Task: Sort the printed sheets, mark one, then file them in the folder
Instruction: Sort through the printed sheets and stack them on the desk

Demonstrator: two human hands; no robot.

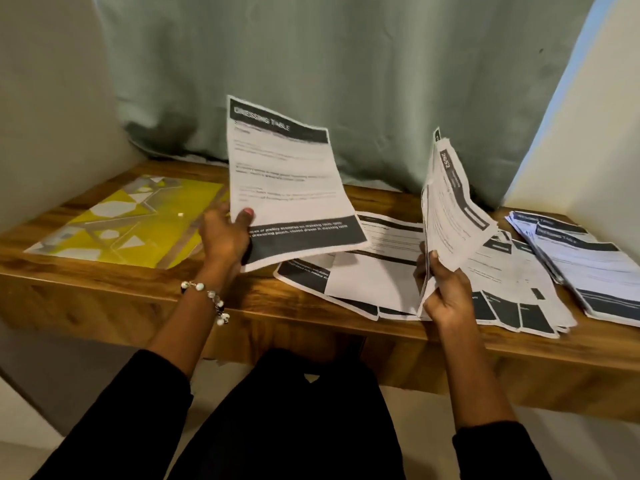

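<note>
Wooden shelf (104, 289) runs L to R across the view, w/ a grey-green curtain (346, 64) hanging behind it and pale walls either side.

Left hand (225, 237): thumb on top, fingers underneath, pinching the lower-left corner of one printed sheet (291, 188). Sheet is lifted off the shelf, tilted, face toward the camera; black header reads "DRESSING TABLE", black band w/ white text along the bottom. Beaded bracelet (211, 299) on that wrist.

Right hand (446, 289): fingers curled round the lower edge of a small bundle of sheets (453, 209), approx. upright and fanned, edges toward the camera. Exact no. of sheets in the bundle: cannot tell.

Loose sheets (381, 271) lie spread and overlapping on the shelf between and under the two hands, some turned at odd angles, some overhanging the front edge. Separate, tidier stack (588, 261) sits at the far R end of the shelf, just beside the loose spread, same black header.

Yellow folder (131, 223) w/ grey and white shapes lies flat and closed at the L end of the shelf, near the left hand, apart from the sheets. Small white speck on its cover; what it is, cannot tell.

Both forearms in black sleeves; dark clothing below the shelf edge.
</note>
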